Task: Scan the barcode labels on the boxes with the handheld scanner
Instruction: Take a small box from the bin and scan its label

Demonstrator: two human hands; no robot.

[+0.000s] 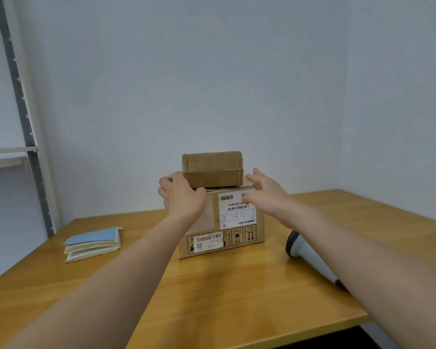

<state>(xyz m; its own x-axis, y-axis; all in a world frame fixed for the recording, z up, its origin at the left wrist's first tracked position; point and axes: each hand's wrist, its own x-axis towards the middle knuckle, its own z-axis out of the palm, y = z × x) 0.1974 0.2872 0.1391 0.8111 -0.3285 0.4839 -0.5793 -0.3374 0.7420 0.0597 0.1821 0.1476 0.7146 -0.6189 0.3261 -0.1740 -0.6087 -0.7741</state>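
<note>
Both of the person's arms reach forward over a wooden table (pixel 212 293) toward two stacked cardboard boxes near its far edge. The small box (pixel 212 170), plain brown and taped, sits on top of the large box (pixel 237 222), whose near face carries a white shipping label (pixel 237 210) with several barcodes and a smaller barcode sticker (pixel 209 241) lower down.

The left hand (pixel 180 197) rests at the left top corner of the large box, fingers curled against the small box's left end; whether it truly grips is unclear from this angle. The right hand (pixel 264 190) is spread, fingers apart, just beside the small box's right end and apparently not yet touching it, holding nothing.

The small box's long axis runs left to right, so the two hands bracket its short ends, with the left nearer to contact. No label shows on its visible faces, so lifting or turning it is probably the step in hand.

The handheld scanner (pixel 305 253) lies untouched on the table, toward the right edge, partly hidden under the right forearm, its dark head pointing away from the person. It lies well back from the right hand, toward the person. A blue-covered notebook (pixel 93 244) lies toward the left edge.
</note>
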